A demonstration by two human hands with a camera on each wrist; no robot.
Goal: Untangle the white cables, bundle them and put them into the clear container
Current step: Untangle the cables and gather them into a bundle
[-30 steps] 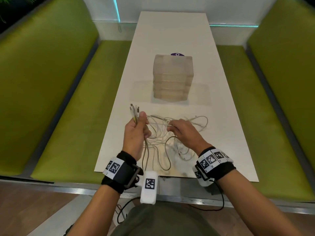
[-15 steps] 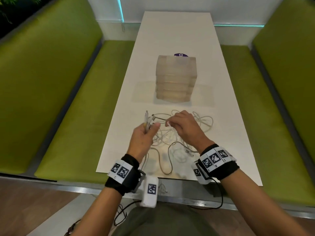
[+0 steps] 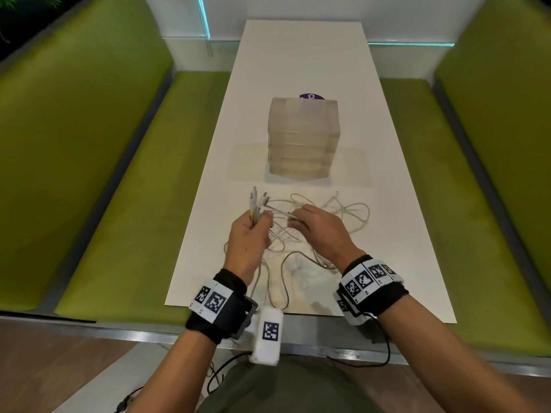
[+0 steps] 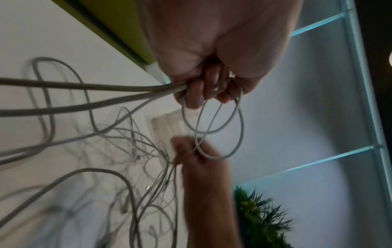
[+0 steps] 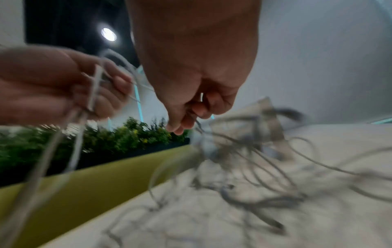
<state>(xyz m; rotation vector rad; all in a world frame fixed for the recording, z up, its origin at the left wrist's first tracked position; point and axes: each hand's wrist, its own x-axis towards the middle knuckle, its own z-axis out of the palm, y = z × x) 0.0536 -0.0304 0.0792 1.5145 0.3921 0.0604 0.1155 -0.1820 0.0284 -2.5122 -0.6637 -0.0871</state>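
The white cables (image 3: 313, 231) lie in a loose tangle at the lower middle of the head view, on the near half of the counter (image 3: 301, 64), with loops trailing down to its near edge. Our left hand (image 3: 247, 242) has its grip closed round a bunch of cable ends, the plugs fanning up above the fist. Our right hand (image 3: 319, 231), just beside it, pinches a single strand. The clear container (image 3: 304, 135) stands past the tangle at mid-frame, apart from it; it reads as stacked cloudy tiers, and we cannot tell what is inside. Bare counter runs beyond it toward the top of the frame, and green benches (image 3: 98, 174) flank both long edges. Only the left wrist view shows loops hanging from the curled fingers (image 4: 194, 96). The right wrist view is blurred.
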